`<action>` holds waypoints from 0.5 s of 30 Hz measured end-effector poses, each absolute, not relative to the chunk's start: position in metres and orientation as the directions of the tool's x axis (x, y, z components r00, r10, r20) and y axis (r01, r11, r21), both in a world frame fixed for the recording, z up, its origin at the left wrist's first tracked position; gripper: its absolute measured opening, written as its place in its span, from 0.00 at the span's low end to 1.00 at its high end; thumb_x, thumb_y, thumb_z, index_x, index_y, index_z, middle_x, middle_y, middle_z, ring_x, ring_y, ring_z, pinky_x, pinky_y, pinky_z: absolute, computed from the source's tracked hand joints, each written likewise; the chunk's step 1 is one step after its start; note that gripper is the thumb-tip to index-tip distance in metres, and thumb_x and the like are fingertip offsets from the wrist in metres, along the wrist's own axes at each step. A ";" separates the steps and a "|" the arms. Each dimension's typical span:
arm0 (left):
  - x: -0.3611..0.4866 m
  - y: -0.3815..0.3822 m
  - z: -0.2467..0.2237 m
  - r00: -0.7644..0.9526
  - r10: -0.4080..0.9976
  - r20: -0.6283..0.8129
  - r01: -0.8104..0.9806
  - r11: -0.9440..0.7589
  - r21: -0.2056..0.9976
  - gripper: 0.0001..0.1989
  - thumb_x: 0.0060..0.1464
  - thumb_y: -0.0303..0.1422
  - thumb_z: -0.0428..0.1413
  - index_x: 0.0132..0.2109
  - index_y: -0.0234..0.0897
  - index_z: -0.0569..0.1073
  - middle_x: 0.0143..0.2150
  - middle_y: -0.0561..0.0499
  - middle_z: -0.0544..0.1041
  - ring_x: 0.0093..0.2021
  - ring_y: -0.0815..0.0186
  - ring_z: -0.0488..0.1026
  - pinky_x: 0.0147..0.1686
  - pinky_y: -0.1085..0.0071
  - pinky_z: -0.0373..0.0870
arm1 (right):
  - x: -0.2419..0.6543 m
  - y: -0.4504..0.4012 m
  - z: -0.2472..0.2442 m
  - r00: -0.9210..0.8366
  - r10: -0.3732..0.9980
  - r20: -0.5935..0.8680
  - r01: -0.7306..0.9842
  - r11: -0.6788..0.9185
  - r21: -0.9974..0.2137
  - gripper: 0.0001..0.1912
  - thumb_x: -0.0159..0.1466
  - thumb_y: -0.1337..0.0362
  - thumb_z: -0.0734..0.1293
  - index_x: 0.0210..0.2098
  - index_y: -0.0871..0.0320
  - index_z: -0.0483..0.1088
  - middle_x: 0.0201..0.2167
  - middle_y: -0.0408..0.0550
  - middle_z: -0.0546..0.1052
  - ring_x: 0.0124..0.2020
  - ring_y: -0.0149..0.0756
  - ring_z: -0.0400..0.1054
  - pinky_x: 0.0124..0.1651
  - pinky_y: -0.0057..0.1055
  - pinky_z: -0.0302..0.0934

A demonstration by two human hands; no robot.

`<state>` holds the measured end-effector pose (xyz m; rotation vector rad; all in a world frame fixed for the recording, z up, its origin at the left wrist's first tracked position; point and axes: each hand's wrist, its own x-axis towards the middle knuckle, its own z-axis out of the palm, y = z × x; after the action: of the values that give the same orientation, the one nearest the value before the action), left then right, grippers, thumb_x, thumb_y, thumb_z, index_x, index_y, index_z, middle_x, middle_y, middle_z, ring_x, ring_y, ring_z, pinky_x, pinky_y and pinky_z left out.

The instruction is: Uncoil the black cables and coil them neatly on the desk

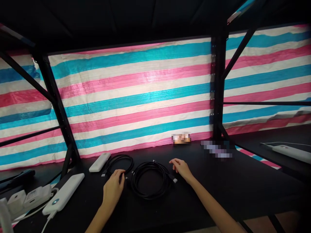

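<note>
A large coil of black cable (139, 191) lies on the black shelf board between my two hands, with pale metal plugs at its edges. Behind it on the left is a smaller coil of black cable (132, 161). My left hand (113, 186) is beside both coils, fingers loosely bent and the thumb apart; whether the fingertips touch the smaller coil I cannot tell. To the right of the large coil, my right hand (181, 169) hovers with loosely curved fingers and nothing visible in them.
A white power bank (100, 162) lies behind my left hand. Nearer left are a longer white power strip (64, 193) and white plug adapters (36, 196). Blurred items stand at the back right. Black posts (218, 87) and a striped sheet (141, 97) bound the shelf.
</note>
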<state>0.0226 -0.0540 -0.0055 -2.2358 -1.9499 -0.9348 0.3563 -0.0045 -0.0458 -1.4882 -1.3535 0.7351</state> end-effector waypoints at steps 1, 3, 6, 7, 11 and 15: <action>0.017 -0.046 -0.010 0.038 0.894 0.447 0.930 -0.195 0.312 0.14 0.60 0.32 0.44 0.49 0.39 0.71 0.50 0.46 0.75 0.48 0.59 0.73 0.41 0.68 0.66 | 0.356 -0.004 -0.046 0.205 0.965 0.163 0.386 0.074 -0.920 0.14 0.68 0.57 0.62 0.36 0.63 0.70 0.24 0.40 0.71 0.21 0.26 0.64 0.27 0.26 0.63; 0.005 -0.032 -0.019 0.063 0.898 0.436 0.959 -0.176 0.224 0.13 0.58 0.33 0.49 0.49 0.37 0.71 0.47 0.44 0.76 0.50 0.54 0.71 0.45 0.63 0.65 | 0.356 -0.005 -0.046 0.210 0.964 0.162 0.381 0.072 -0.922 0.14 0.68 0.57 0.62 0.36 0.63 0.70 0.25 0.40 0.71 0.21 0.26 0.64 0.26 0.26 0.63; -0.011 -0.017 -0.028 0.124 0.894 0.431 0.980 -0.179 0.089 0.11 0.57 0.34 0.52 0.46 0.37 0.73 0.45 0.45 0.76 0.48 0.53 0.70 0.47 0.60 0.63 | 0.356 -0.005 -0.045 0.221 0.962 0.161 0.368 0.070 -0.927 0.14 0.68 0.57 0.62 0.36 0.63 0.70 0.25 0.40 0.71 0.21 0.26 0.65 0.26 0.26 0.63; -0.015 -0.014 -0.030 0.146 0.892 0.427 0.982 -0.184 0.048 0.11 0.58 0.34 0.52 0.45 0.37 0.74 0.44 0.45 0.76 0.47 0.53 0.70 0.47 0.60 0.63 | 0.356 -0.005 -0.045 0.226 0.961 0.158 0.362 0.068 -0.930 0.14 0.68 0.57 0.62 0.36 0.63 0.70 0.26 0.40 0.72 0.21 0.26 0.65 0.26 0.26 0.63; -0.024 -0.008 -0.026 0.218 0.885 0.411 0.976 -0.205 -0.076 0.11 0.59 0.36 0.51 0.43 0.37 0.74 0.41 0.43 0.75 0.45 0.52 0.70 0.44 0.60 0.63 | 0.356 -0.005 -0.045 0.248 0.958 0.141 0.325 0.055 -0.944 0.13 0.67 0.58 0.63 0.37 0.63 0.70 0.28 0.42 0.72 0.23 0.26 0.66 0.26 0.26 0.64; -0.025 -0.015 -0.021 0.272 0.869 0.413 0.962 -0.252 -0.105 0.12 0.59 0.37 0.52 0.39 0.34 0.75 0.42 0.40 0.75 0.47 0.51 0.69 0.47 0.57 0.61 | 0.356 -0.006 -0.046 0.264 0.957 0.122 0.300 0.039 -0.953 0.12 0.67 0.58 0.63 0.39 0.63 0.70 0.30 0.43 0.73 0.25 0.27 0.67 0.27 0.26 0.65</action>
<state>-0.0251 -0.0150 -0.0211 -2.2138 -1.6691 -0.3878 0.3559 -0.0061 -0.0458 -1.4776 -1.2365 0.7827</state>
